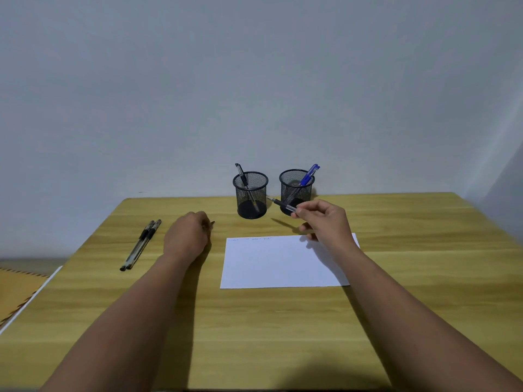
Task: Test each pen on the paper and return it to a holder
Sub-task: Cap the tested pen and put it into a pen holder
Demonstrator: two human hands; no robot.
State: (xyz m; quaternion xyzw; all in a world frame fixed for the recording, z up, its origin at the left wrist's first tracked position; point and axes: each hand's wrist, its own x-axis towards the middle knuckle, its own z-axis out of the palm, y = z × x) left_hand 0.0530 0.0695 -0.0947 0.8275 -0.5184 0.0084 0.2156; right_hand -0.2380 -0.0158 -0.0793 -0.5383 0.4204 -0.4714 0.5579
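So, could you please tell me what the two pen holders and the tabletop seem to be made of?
Both pen holders look like black wire mesh, probably metal: you see the pens through their walls. The tabletop shows pale wood grain, matte; solid wood or laminate, I cannot tell.

Just a wooden table (pixel 254 335) with a yellowish grain filling the lower half of the frame; behind it a plain pale grey wall (pixel 226 80) takes the whole upper half; down at the lower left edge there's a bit of orange-brown floor mat (pixel 14 292) with a jagged border, plus a white strip (pixel 31 298) running beside the table's edge.
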